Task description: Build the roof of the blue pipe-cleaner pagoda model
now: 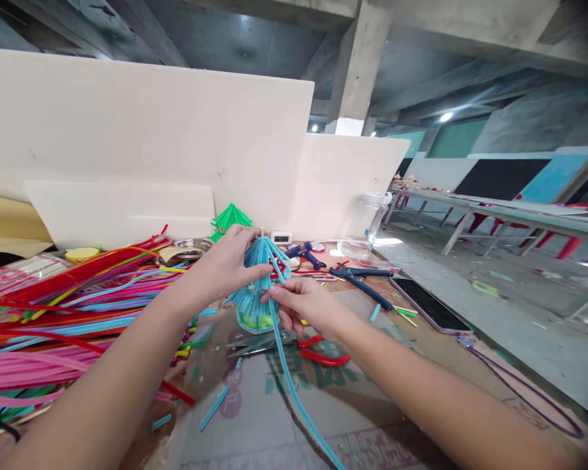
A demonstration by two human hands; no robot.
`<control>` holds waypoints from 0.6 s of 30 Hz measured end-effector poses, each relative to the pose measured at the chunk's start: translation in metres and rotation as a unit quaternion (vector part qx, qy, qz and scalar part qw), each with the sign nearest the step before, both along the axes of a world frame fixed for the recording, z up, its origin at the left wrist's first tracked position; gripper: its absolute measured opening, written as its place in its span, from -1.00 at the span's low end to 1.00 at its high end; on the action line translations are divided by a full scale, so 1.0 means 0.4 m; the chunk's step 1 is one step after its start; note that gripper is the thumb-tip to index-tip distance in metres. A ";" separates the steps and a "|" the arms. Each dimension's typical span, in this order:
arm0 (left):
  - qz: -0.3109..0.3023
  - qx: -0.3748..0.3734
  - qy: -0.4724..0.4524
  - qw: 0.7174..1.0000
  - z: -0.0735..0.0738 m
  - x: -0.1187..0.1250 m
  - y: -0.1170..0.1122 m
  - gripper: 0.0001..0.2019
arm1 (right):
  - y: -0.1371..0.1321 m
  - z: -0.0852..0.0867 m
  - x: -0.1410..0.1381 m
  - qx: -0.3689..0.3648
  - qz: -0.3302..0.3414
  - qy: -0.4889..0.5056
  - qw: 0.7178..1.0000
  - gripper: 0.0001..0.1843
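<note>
My left hand [228,261] grips the top of a light blue pipe-cleaner bundle [257,287] shaped like a small umbrella, held above the cardboard-covered table [274,418]. My right hand [301,301] pinches one long blue pipe cleaner [298,398] that trails down toward me from the bundle. Something yellow-green shows at the bundle's base. Red-handled scissors [318,352] lie on the table just under my right hand.
A large heap of coloured pipe cleaners [68,307] fills the left. A green pipe-cleaner shape [230,219], a glue gun [304,253], blue pliers [360,281], a phone [428,305], and a clear jar [375,215] lie beyond. White foam boards [151,143] stand behind. The table's edge runs along the right.
</note>
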State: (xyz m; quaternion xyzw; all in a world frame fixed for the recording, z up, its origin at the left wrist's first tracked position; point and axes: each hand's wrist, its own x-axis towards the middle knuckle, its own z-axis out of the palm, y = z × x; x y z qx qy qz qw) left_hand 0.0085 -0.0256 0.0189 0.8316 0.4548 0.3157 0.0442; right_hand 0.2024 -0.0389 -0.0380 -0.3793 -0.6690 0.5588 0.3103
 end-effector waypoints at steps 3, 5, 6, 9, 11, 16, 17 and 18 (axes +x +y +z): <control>-0.008 -0.015 -0.010 1.000 0.002 -0.003 0.001 -0.44 | 0.022 0.026 0.036 0.032 0.023 -0.071 0.997 -0.59; -0.009 -0.031 -0.015 0.999 0.004 -0.004 0.001 -0.40 | 0.034 0.041 0.057 0.062 0.019 -0.099 0.993 -0.61; -0.009 -0.036 -0.017 0.999 0.005 -0.005 0.000 -0.38 | 0.038 0.047 0.065 0.078 0.017 -0.107 0.991 -0.62; -0.005 -0.036 -0.017 0.999 0.004 -0.002 0.000 -0.36 | 0.037 0.066 0.078 0.112 0.016 -0.136 0.984 -0.66; -0.006 -0.032 -0.020 0.999 0.001 -0.001 0.002 -0.36 | 0.028 0.080 0.082 0.133 0.016 -0.163 0.978 -0.72; -0.030 -0.028 -0.050 0.998 -0.005 -0.021 0.014 -0.43 | 0.004 0.098 0.114 0.263 0.083 -0.266 0.924 -0.84; -0.030 -0.030 -0.057 0.997 -0.005 -0.027 0.017 -0.44 | 0.001 0.094 0.125 0.284 0.092 -0.294 0.908 -0.83; -0.027 -0.032 -0.062 0.997 -0.005 -0.033 0.020 -0.43 | -0.001 0.086 0.136 0.303 0.086 -0.318 0.894 -0.83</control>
